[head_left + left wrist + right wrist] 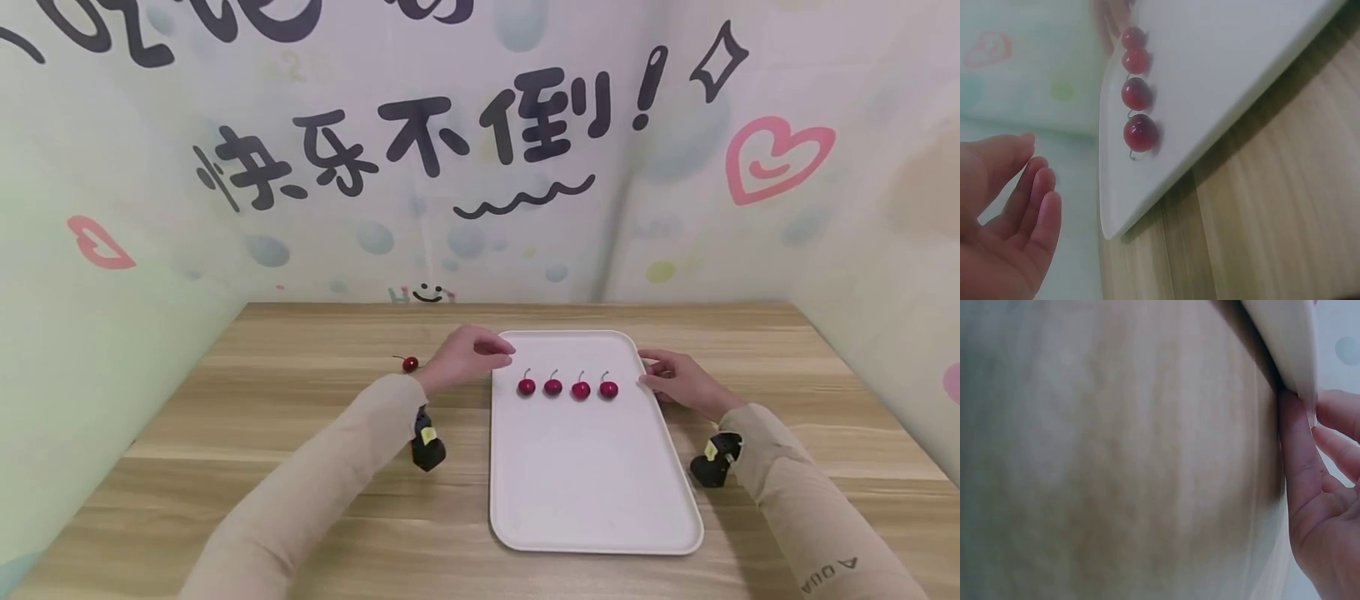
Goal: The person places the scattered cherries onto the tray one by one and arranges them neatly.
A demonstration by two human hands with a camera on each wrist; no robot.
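Note:
A white rectangular tray [585, 467] lies on the table, with several red cherries [552, 387] in a row across its far part, stems pointing away. My left hand [467, 357] hovers by the tray's far left corner, its fingers loosely bent. In the left wrist view, nothing sits between the thumb and fingers of that left hand [1016, 212], which is apart from the tray rim [1105, 200]. On the opposite side, my right hand [684, 382] pinches the tray's right edge. The right wrist view has the right hand's thumb [1300, 450] against the tray's underside [1285, 350].
Left of the tray, beyond my left forearm, a single cherry [410, 364] with its stem lies on the wooden table [300, 367]. A printed white backdrop [420, 242] rises at the table's far edge. Black wrist cameras [428, 442] hang under both sleeves.

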